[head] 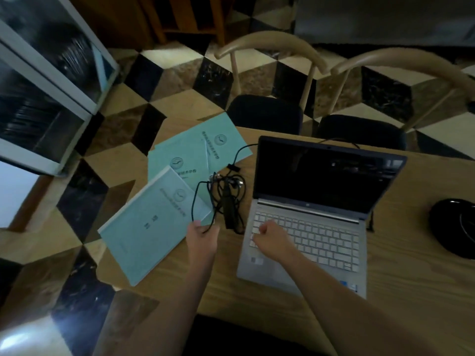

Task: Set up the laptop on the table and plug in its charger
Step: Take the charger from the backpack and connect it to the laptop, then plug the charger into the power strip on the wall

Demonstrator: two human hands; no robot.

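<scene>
Charger cable (205,201) in left hand (201,237) — laptop (308,227) beside.

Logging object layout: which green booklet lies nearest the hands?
The thick green booklet at the table's near-left edge, beside the left hand; the others lie farther back.

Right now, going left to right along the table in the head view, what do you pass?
Nearest booklet → left hand pinching the charger cable → charger brick → right hand on the laptop keyboard → black dish at the right edge.
</scene>
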